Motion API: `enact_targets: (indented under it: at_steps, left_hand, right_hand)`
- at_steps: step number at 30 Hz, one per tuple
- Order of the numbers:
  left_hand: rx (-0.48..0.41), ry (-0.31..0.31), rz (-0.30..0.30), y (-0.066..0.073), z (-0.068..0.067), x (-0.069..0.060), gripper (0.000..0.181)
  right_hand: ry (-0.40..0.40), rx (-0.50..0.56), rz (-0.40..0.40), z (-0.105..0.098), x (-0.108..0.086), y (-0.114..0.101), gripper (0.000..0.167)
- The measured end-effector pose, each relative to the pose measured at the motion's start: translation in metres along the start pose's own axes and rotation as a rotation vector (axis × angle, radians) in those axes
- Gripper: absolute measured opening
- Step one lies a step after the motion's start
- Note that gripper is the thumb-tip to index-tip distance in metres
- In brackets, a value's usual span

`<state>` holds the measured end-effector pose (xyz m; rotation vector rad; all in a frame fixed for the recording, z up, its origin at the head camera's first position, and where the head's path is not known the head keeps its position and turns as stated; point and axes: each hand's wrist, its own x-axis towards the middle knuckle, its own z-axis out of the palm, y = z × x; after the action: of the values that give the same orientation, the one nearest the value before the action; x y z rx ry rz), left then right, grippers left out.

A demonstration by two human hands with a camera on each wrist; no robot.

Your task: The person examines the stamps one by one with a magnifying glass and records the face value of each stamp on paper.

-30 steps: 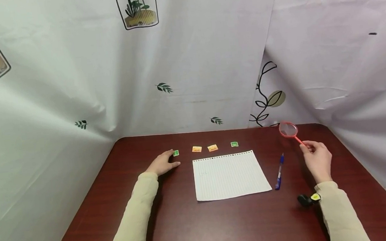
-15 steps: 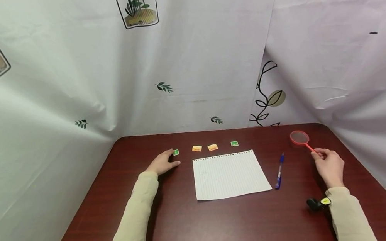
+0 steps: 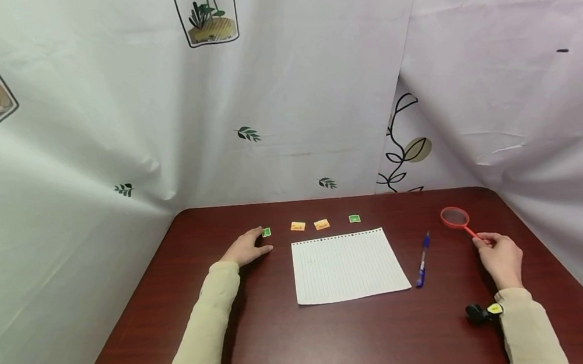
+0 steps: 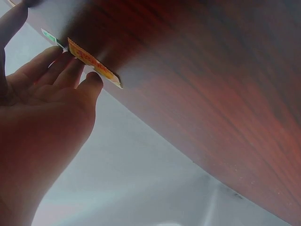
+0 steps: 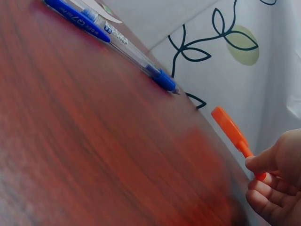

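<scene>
My right hand pinches the thin handle of a red magnifying glass at the table's right side, with its lens pointing away to the far left. Thumb and fingers close round the handle in the right wrist view. At the far left, my left hand reaches over the table with relaxed fingers beside a small green stamp-like piece. The left wrist view shows an orange stamp-like piece by the fingertips, with a green one beyond it. From the head view this orange piece seems hidden by the hand.
Two orange pieces and another green piece lie in a row behind a lined sheet of paper with faint writing. A blue pen lies right of the sheet. White printed cloth surrounds the table.
My right hand has shifted right and nearer to me, bringing the magnifying glass along; it moves little in the last half second. The left hand stays in place.
</scene>
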<state>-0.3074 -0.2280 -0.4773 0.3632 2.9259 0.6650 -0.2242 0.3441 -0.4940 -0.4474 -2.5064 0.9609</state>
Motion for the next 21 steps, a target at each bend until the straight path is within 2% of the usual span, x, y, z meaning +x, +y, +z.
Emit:
enact_targets:
  at_steps: [21]
  left_hand:
    - [-0.001,-0.002,-0.006,-0.0005,-0.0001,0.0004,0.072]
  right_hand:
    - [-0.036,-0.029,-0.007,0.0021,-0.0017,0.0047,0.025]
